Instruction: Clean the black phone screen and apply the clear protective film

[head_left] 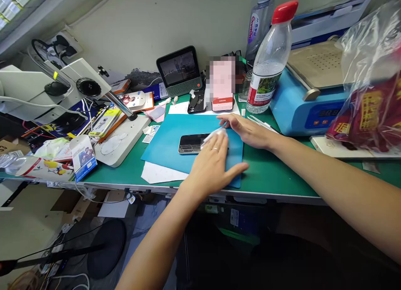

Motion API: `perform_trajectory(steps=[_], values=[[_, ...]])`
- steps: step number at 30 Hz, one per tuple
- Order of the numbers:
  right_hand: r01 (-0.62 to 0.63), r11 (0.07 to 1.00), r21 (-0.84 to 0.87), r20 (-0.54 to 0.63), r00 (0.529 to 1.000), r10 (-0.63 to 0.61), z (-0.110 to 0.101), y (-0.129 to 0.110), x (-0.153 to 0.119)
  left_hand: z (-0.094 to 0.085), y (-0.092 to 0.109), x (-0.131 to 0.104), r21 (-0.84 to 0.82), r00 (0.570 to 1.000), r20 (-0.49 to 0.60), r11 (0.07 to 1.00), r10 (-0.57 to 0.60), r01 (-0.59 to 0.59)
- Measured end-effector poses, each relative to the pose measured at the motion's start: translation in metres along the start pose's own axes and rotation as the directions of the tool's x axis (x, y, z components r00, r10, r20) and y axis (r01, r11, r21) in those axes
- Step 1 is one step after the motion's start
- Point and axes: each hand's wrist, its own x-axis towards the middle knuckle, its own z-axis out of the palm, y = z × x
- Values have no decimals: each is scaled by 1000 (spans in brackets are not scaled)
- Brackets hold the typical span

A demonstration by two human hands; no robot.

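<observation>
My left hand (213, 160) lies palm down over the right end of a dark-screened smartphone (189, 144). Its fingers are stretched out, with the thumb spread to the right. Under the fingertips a crumpled white wipe (216, 134) is pressed; part of it shows beyond them. The phone rests screen up on a blue mat (169, 125). Just right of the wipe, my right hand (247, 130) rests on its side at the mat's edge, fingers loosely extended and nothing visibly gripped. Its fingertips are close to the wipe; whether they touch it, I cannot tell.
Behind the mat stand a lit phone (223, 83), a smart display (181, 69) and a red-capped bottle (266, 69). A blue machine with a metal plate (313, 102) and a bagged red package (369, 114) are on the right. At left is a white stand (123, 146) among clutter.
</observation>
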Motion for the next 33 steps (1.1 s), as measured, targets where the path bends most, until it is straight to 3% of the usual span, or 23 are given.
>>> perform_trajectory(steps=[5, 8, 14, 17, 22, 28, 33], values=[[-3, 999, 36, 15, 1000, 3, -1, 1, 1, -8, -57, -28, 34, 973, -37, 973, -226, 227], [12, 998, 59, 1, 1000, -12, -1, -3, 1, -10, -74, -38, 34, 970, -83, 972, -228, 232], [33, 998, 57, -15, 999, -32, 0, -6, 1, 0, -52, -16, 59, 985, -152, 994, -78, 88], [34, 998, 49, -22, 999, -33, 0, -6, -1, 2, -43, -10, 79, 980, -175, 991, -89, 104], [10, 999, 50, -23, 1000, -9, 0, -4, -2, -3, -53, -24, 64, 964, -206, 981, -168, 185], [0, 1000, 30, -34, 999, 1, 2, 0, 1, -9, -58, -17, 109, 972, -186, 981, -141, 163], [79, 992, -100, 47, 996, -75, 1, 1, 3, -8, -55, -23, 137, 975, -208, 984, -79, 110]])
